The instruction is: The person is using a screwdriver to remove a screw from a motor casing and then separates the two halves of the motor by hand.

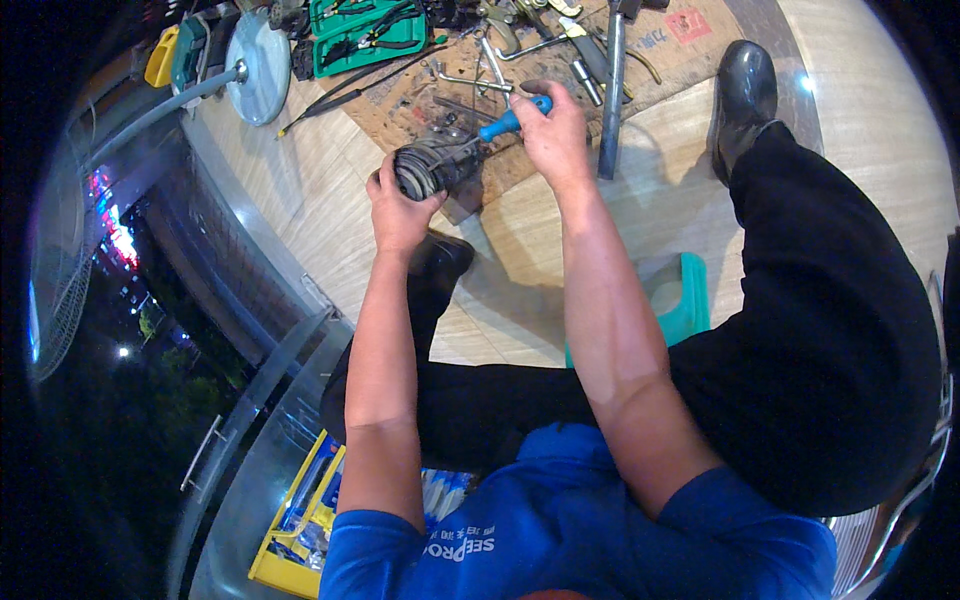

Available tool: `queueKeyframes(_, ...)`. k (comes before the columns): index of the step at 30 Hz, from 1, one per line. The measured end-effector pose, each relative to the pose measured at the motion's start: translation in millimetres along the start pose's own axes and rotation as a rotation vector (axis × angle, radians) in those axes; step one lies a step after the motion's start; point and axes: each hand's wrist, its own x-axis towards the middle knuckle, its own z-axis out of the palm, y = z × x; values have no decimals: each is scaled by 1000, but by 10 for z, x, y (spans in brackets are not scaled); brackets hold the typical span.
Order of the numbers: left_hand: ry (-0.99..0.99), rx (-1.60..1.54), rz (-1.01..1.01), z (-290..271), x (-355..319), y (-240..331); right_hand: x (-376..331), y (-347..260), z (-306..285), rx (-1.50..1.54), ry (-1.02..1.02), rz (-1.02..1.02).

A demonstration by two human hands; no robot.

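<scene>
A dark, ribbed metal part with a round pulley-like end, perhaps a compressor or motor, lies on a stained cardboard sheet. My left hand wraps round its near left side, thumb and fingers on the ringed end. In my right hand is a screwdriver with a blue handle. Its shaft points down and left at the right side of the part. Whether the tip touches the part is too small to tell.
Beyond my hands lie a hammer, wrenches, a socket and an open green tool case. A round fan-like base stands at far left. Under me is a green stool; a yellow box sits near left by glass doors.
</scene>
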Motion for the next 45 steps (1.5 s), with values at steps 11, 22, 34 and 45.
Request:
queueKeyframes(11,-15,10,-1,7,4,-22,22,-40,-160,-5,-225,-70)
queueKeyframes(22,-52,-1,-51,-8,57,39,-98,-42,-32,349,-279,123)
queueKeyframes(34,-45,22,-43,27,62,-19,14,18,-3,471,-224,169)
queueKeyframes(45,-77,-21,-66,-132,75,124,108,193,57,474,-186,207)
